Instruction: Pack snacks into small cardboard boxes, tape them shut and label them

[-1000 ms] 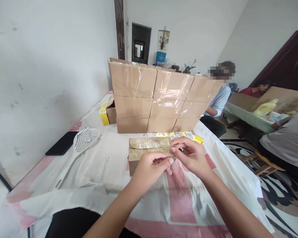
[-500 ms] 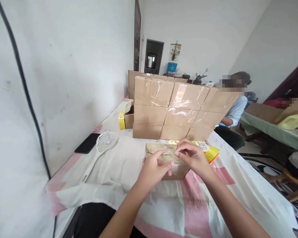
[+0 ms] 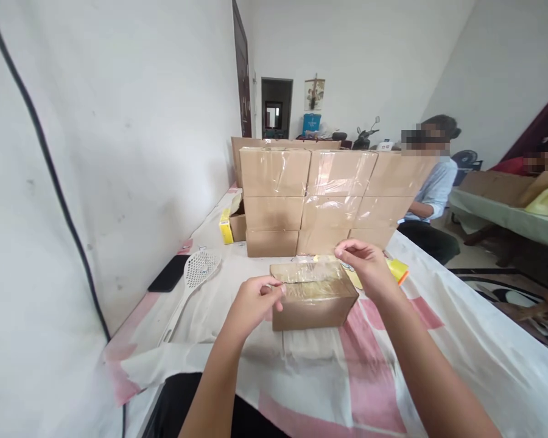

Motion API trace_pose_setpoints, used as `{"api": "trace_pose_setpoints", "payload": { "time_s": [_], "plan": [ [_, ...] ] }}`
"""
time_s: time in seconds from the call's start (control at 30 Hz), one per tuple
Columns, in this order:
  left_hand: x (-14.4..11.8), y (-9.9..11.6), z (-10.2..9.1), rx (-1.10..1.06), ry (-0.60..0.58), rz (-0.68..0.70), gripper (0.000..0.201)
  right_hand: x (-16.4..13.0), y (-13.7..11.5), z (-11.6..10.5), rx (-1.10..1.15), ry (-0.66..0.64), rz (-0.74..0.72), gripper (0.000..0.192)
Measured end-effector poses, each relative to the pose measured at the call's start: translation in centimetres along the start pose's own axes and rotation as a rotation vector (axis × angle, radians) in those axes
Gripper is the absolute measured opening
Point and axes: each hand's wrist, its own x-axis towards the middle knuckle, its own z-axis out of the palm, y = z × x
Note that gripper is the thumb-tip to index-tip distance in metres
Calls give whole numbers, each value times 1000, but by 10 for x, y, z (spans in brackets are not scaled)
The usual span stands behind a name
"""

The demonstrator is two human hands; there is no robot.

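The box (image 3: 314, 313) sits on the rumpled cloth (image 3: 313, 356), a brown cardboard oblong with crinkled, glossy tape (image 3: 317, 292) over its top and a dark, uneven seam running across it. The left hand (image 3: 253, 304) is at the box's left end, thumb and bent fingers drawn close together, their tips overlapping the top edge in view; whether they touch it or pinch anything, I cannot tell. The right hand (image 3: 368, 267) is raised over the box's far right corner, thumb and forefinger brought together at the tips; whether a thin film lies between them, I cannot tell.

Behind the box stand smooth, square-edged cartons (image 3: 274, 213) in three rows, wrapped in shiny, wrinkled film. Right of the box and partly behind the right hand lies a yellow packet (image 3: 397, 271) with an orange edge. Left of the box are a white skimmer (image 3: 201, 269), its rounded head pierced with holes and its handle long and slim, and just beyond that a flat black phone (image 3: 168, 274). Farther back on the box's left is an open carton (image 3: 238, 227) with a yellow end. Well beyond the box, to the right, sits a person (image 3: 438, 185) in a light blue shirt.
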Motion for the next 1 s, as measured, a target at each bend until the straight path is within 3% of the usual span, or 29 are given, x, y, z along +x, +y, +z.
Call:
{"api": "trace_pose_setpoints", "payload": {
  "time_s": [0.17, 0.33, 0.47, 0.57, 0.67, 0.77, 0.87, 1.0],
  "plan": [
    [5, -3, 3, 77, 143, 73, 35, -1, -7, -43, -102, -234, 209, 29],
    [7, -4, 5, 165, 282, 103, 43, 7, 6, -57, -58, -381, 357, 34],
    [10, -9, -5, 166, 420, 65, 40, 14, 13, -34, -54, -399, 364, 33],
    [11, -12, -18, 158, 525, 56, 36, 15, 11, -1, 4, -478, 376, 33],
    [12, -13, -25, 181, 542, 83, 34, 16, 14, 31, 138, -590, 401, 34],
    [14, -14, -24, 202, 517, 98, 31, 21, 29, 56, 141, -647, 363, 31],
    [15, -16, -22, 211, 469, 64, 32, 28, 51, 68, -14, -590, 288, 26],
    [11, -15, -20, 228, 234, 79, 38, 30, 70, 70, -89, -562, 241, 21]
  ]
}}
